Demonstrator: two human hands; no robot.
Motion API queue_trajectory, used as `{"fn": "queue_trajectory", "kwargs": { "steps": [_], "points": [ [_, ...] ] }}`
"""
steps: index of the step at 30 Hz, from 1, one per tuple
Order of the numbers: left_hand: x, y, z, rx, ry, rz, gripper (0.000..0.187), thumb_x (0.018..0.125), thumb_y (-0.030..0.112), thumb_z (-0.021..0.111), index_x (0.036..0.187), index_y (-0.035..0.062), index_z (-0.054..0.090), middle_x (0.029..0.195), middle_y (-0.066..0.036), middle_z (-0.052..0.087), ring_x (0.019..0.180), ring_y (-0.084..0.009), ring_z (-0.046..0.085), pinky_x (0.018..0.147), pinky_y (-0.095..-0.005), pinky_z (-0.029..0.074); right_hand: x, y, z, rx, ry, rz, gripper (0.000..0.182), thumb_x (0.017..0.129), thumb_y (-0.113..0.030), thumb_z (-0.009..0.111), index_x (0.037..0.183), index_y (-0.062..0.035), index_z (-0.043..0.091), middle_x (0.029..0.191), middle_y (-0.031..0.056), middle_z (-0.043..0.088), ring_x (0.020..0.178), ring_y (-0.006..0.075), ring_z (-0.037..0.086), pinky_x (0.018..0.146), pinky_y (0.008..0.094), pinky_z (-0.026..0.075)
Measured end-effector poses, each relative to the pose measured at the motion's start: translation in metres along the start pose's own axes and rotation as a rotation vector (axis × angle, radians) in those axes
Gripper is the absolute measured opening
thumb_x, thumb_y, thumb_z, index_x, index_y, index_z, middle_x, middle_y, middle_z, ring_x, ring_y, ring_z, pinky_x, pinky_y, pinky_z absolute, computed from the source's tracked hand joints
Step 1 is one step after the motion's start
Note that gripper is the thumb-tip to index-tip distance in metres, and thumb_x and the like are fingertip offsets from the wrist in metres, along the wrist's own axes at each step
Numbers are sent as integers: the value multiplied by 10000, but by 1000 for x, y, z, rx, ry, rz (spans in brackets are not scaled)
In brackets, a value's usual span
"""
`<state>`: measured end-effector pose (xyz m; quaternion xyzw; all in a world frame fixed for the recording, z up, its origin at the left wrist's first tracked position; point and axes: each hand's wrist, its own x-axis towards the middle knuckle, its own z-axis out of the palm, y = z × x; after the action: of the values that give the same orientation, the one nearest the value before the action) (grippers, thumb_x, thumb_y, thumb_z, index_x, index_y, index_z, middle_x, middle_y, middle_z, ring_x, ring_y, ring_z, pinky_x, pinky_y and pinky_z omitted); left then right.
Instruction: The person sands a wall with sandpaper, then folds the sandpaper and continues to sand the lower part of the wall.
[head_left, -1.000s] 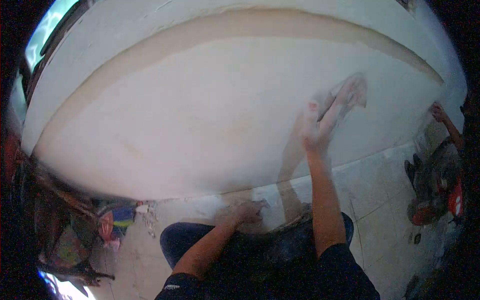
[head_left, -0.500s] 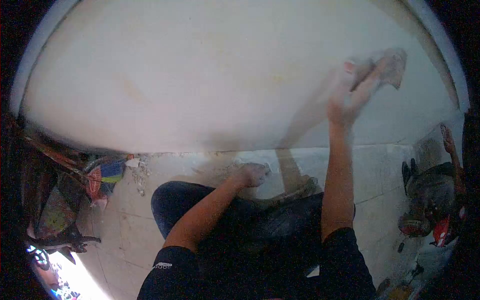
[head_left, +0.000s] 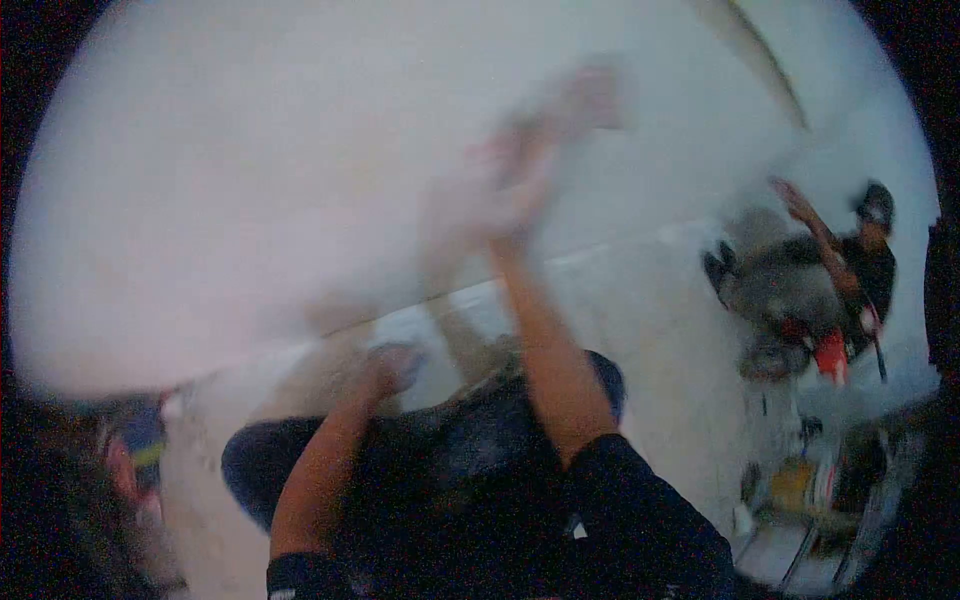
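Observation:
My right hand (head_left: 520,180) is raised against the white wall (head_left: 250,200), badly smeared by motion. Its fingers press a brownish sheet that looks like sandpaper (head_left: 598,95) to the surface. Low by my bent leg (head_left: 270,455), my left hand (head_left: 395,365) is curled into a loose fist in front of the wall's foot. Blur hides what it holds, if anything.
At the right, another person (head_left: 870,270) sits on the floor with an arm raised, a red item (head_left: 830,355) beside them. Tools and containers (head_left: 800,485) lie at the lower right. Colourful bags or cloths (head_left: 135,450) are at the lower left.
My view has turned to the right, so the co-worker shows more fully. My right hand, still on the wall with the sheet, appears farther left in view. My left hand stays low and curled.

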<state>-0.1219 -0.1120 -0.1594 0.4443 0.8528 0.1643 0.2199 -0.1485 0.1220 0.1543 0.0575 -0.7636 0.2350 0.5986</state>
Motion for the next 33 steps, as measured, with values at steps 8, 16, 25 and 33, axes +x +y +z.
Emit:
{"fn": "queue_trajectory", "kwargs": {
  "steps": [8, 16, 25, 33],
  "points": [
    [9, 30, 7, -31, -60, -45, 387, 962, 292, 592, 1313, 134, 638, 1229, -199, 701, 1168, -419, 655, 1041, -523, 503, -52, 53, -9, -32, -4, 84, 832, 875, -271, 739, 1575, -9, 375, 1657, 280, 291, 1540, 545, 164, 1228, 678, 108],
    [-10, 64, -12, -48, -118, -89, 389, 965, 252, 604, 1342, 161, 620, 1295, -188, 675, 1203, -412, 641, 1049, -530, 497, -38, 12, -43, -31, -115, -69, 952, 830, -261, 791, 1629, -67, 311, 1710, 164, 240, 1581, 462, 103, 1249, 628, 139],
    [-25, 54, -50, 42, -192, -124, 409, 967, 208, 618, 1375, 192, 601, 1369, -176, 647, 1243, -403, 625, 1057, -538, 489, 9, 20, -45, 32, 54, 200, 938, 847, -277, 749, 1634, -55, 289, 1709, 189, 223, 1582, 468, 92, 1253, 613, 126],
    [-19, 83, -54, -434, -134, -175, 392, 974, 183, 587, 1365, 167, 577, 1381, -196, 635, 1250, -415, 616, 1065, -530, 483, -19, 35, -37, -6, 91, 276, 925, 864, -294, 707, 1638, -43, 268, 1707, 215, 207, 1582, 474, 81, 1257, 597, 113]
  ]
}}
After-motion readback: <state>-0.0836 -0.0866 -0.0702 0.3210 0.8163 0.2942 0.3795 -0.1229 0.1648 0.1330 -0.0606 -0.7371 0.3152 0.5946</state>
